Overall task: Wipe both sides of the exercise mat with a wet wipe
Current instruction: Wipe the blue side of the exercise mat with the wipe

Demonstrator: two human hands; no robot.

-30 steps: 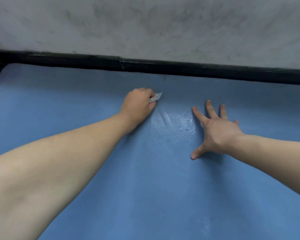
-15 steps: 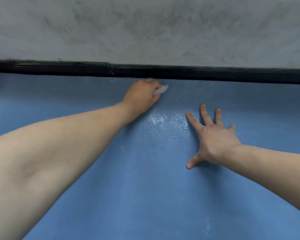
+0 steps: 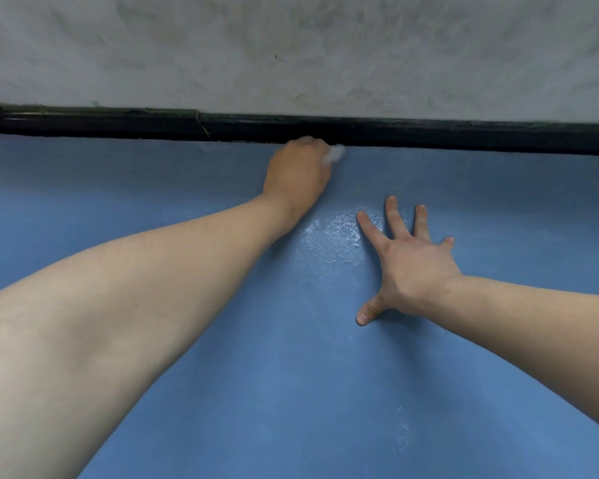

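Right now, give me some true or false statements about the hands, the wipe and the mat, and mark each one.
1. The left hand grips the wipe. True.
2. The right hand is curled into a fist. False: it lies flat on the mat with fingers spread.
3. The wipe is near the mat's far edge, by the black strip. True.
4. The wet patch lies left of the left arm. False: it lies between the two hands.
5. The mat is green. False: it is blue.
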